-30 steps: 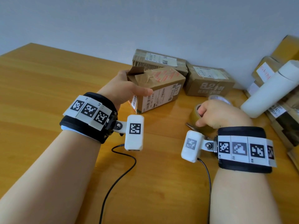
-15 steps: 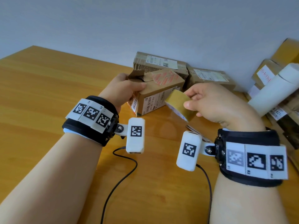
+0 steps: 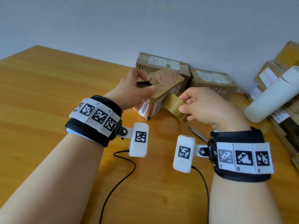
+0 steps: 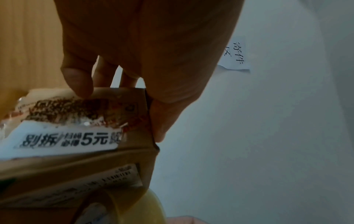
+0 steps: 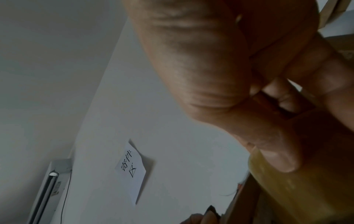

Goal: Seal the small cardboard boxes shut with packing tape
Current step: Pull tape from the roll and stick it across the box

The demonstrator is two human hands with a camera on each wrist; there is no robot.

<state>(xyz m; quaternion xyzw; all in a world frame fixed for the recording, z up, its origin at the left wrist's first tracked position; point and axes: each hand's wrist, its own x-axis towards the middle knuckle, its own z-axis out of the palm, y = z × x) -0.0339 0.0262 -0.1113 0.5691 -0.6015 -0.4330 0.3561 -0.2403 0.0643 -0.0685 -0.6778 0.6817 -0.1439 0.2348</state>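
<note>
A small cardboard box (image 3: 163,92) with torn labels stands tilted on the wooden table (image 3: 48,101), one corner down. My left hand (image 3: 137,88) grips its near top end, thumb on the near face and fingers over the loose top flap. The left wrist view shows the same box (image 4: 80,159) under my thumb and fingers, with the tape roll (image 4: 141,209) just below it. My right hand (image 3: 202,104) holds a yellowish roll of packing tape (image 3: 175,104) against the box's right side. In the right wrist view the roll (image 5: 296,189) sits under my thumb.
Two more labelled boxes (image 3: 163,65) (image 3: 212,83) stand behind, against the wall. A white cylinder (image 3: 271,96) leans on a heap of boxes (image 3: 275,73) at the right. Scissors (image 3: 197,133) lie on the table below my right hand. Cables (image 3: 123,178) trail across the near table.
My right hand lifted the tape roll off the table and brought it left against the box. My left hand tipped the box up and shifted its grip to the top end.
</note>
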